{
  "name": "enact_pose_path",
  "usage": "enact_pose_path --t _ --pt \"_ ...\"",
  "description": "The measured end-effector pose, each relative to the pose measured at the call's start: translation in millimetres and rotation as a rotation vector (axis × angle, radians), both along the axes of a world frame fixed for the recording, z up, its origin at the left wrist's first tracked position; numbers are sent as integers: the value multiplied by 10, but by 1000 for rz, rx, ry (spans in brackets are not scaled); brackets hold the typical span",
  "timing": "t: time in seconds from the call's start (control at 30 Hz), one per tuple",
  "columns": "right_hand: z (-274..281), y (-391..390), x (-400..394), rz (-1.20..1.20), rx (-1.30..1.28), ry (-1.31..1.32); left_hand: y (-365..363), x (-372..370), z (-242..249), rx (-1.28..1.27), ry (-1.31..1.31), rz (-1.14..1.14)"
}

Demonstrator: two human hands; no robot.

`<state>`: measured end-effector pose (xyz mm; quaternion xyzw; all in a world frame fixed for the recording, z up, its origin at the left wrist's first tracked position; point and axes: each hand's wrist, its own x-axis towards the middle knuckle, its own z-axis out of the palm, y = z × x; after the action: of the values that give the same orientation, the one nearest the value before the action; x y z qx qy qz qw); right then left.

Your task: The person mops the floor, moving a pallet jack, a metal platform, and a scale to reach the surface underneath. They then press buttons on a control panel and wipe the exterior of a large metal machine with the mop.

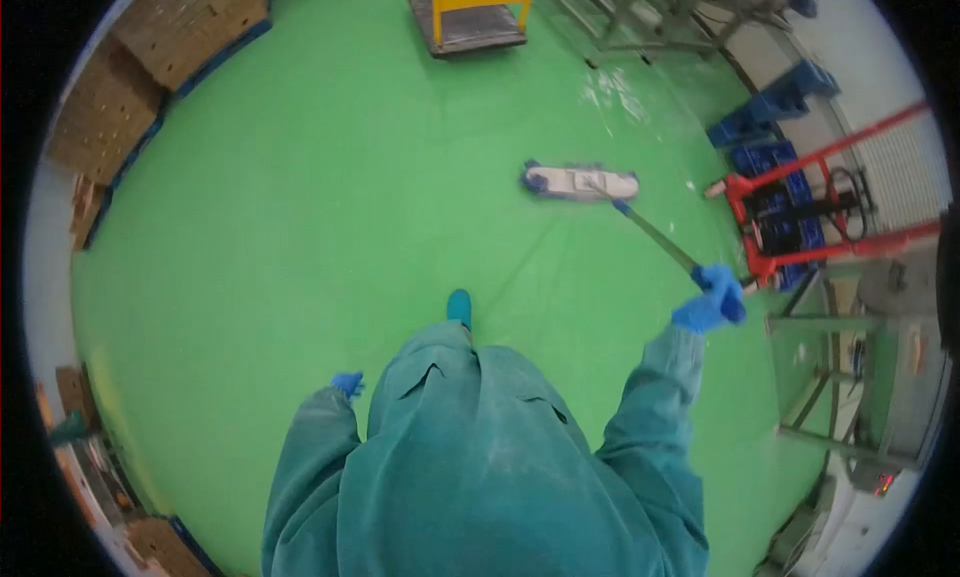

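Note:
My right hand [712, 299], in a blue glove, is wrapped round the upper end of a mop handle [660, 242]. The handle slants up and left to a flat white mop head [585, 182] with blue ends, which lies on the green floor [300, 207]. My left hand [348, 384], also blue-gloved, hangs low beside my teal coat; it is small in view and its fingers are not clear. One teal shoe [459, 307] shows ahead of the coat.
A cart [475, 29] with a yellow handle stands at the top. Metal frames [640, 17], a blue pallet [770, 107] and a red pallet lifter [745, 212] are at the right, above a metal table [830, 322]. Large brown boxes [110, 107] line the left.

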<state>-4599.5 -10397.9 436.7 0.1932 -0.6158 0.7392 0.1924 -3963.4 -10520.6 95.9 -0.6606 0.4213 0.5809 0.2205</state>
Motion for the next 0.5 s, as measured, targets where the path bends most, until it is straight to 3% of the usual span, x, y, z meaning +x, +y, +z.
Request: enact_pose_path --t 0.03,0.1,0.13,0.17,0.27,0.3,0.37,0.4,0.43,0.5 --pt "-49 -70 -95 19 6 -10 -267 -114 -185 -178 -13 -275" --pt "-372 -146 -286 -79 266 19 -783 -863 443 -412 188 303" --pt "-677 -460 -476 -92 26 -4 -1085 -1139 544 -416 186 249" --pt "-589 -608 -526 -160 24 -18 -1404 -1391 595 -454 252 253" --pt "248 -1168 -411 -12 -80 -115 -2457 -1903 505 -496 376 108" --pt "261 -1218 -477 -31 -95 -98 -2755 -2114 439 -514 416 28" --pt "158 -1290 -473 74 -176 58 -3115 -2496 532 -569 426 74" --pt "-57 -1518 -664 -60 -213 -63 -3322 -2644 619 -610 405 122" --pt "-332 -1737 -1019 -86 -228 -5 -3523 -2780 541 -534 400 40" --pt "-214 -2089 -1429 -77 -272 -19 -3916 -2926 342 -376 355 -207"
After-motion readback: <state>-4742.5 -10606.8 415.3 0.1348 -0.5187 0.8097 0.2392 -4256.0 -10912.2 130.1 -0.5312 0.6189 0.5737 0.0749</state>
